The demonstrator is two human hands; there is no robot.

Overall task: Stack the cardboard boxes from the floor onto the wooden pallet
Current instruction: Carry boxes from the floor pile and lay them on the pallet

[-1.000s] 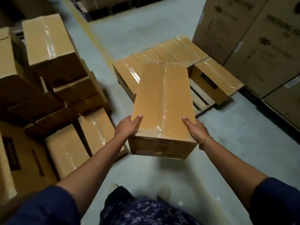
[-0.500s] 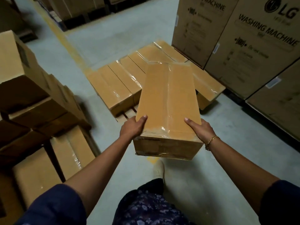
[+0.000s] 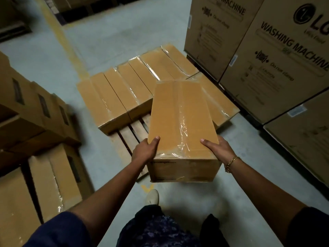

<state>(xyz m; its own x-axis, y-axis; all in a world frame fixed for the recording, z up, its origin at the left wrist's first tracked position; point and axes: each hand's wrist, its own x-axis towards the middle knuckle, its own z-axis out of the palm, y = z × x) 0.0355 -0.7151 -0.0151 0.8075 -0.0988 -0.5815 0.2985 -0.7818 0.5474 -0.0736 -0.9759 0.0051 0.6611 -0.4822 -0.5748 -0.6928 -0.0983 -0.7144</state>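
Left hand (image 3: 145,151) and right hand (image 3: 216,148) are gripping a sealed box (image 3: 179,118) by its near end, thumbs on top, holding it over the pallet's (image 3: 128,138) near edge; other boxes (image 3: 114,98) are filling its far side.

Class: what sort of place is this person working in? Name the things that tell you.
Probably a warehouse: tall cartons printed WASHING MACHINE, a wooden pallet part-covered with taped cardboard boxes, and a yellow line painted on the concrete floor.
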